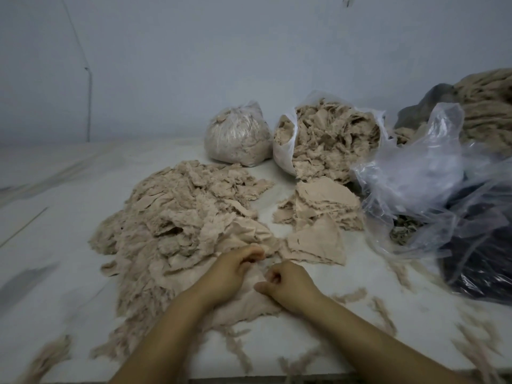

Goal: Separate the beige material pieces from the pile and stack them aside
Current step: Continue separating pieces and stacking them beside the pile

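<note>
Beige frayed fabric everywhere on a white table [69, 245]. Left-centre of frame: big loose pile [177, 225] of beige material pieces, ragged edges, spreading from mid-frame down to the lower centre. Left hand [235, 270] sits at the pile's near right edge, fingers curled, fingertips pinching a bit of fabric at the top of the hand. Right hand [288, 286] just beside it, lower centre, fingers curled into a loose fist with the thumb out to the left, resting on a flat beige piece [243, 309] under both wrists; cannot tell if it actually grips the fabric. The hands are near each other, not touching. Right of the hands, centre frame: flatter stack [318, 209] of separated beige pieces, a triangular piece [315, 242] lying at its near side. Behind, upper centre: tied clear bag [238, 137] full of beige scraps, and right of it an open plastic bag [327, 139] tipped over, beige pieces spilling out toward the stack. Right side: crumpled clear plastic sheet [421, 184] over a dark bag [479, 261]. Upper right: heap of tan fibrous material [487, 106] against the wall. Loose beige threads [382, 314] scattered on the table, lower right and along the near edge.
</note>
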